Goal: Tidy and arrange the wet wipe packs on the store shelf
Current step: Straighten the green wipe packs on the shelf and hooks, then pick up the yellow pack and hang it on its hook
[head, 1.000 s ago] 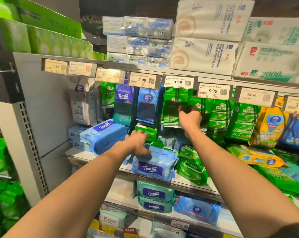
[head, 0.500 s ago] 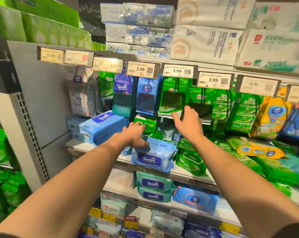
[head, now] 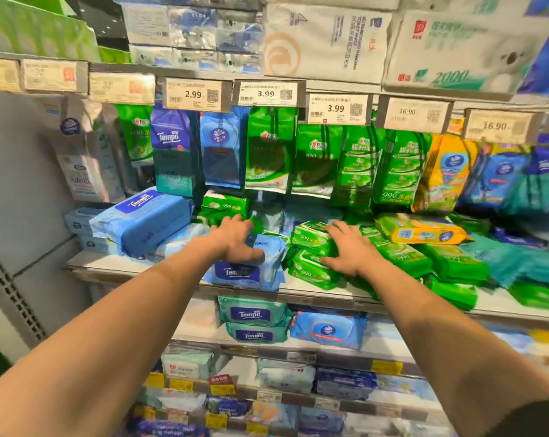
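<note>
My left hand [head: 236, 239] rests with spread fingers on top of a light blue Tempo wet wipe pack [head: 246, 268] at the front of the middle shelf [head: 134, 266]. My right hand [head: 345, 247] lies flat, fingers apart, on a stack of two green 999 wet wipe packs [head: 311, 250] just right of the blue pack. Neither hand grips anything. Behind them hang green packs [head: 268, 152] and blue packs [head: 219, 152] from hooks under the price tags.
A big blue Tempo pack [head: 143, 219] lies tilted at the left. More green packs [head: 402, 253] and a yellow pack [head: 421, 231] lie jumbled to the right. Tissue bundles [head: 326, 39] fill the top shelf. Lower shelves hold more packs [head: 254, 313].
My right hand has dropped from the hanging green packs down onto the green packs lying on the shelf. My left hand stayed on the light blue Tempo pack. The view tilted downward.
</note>
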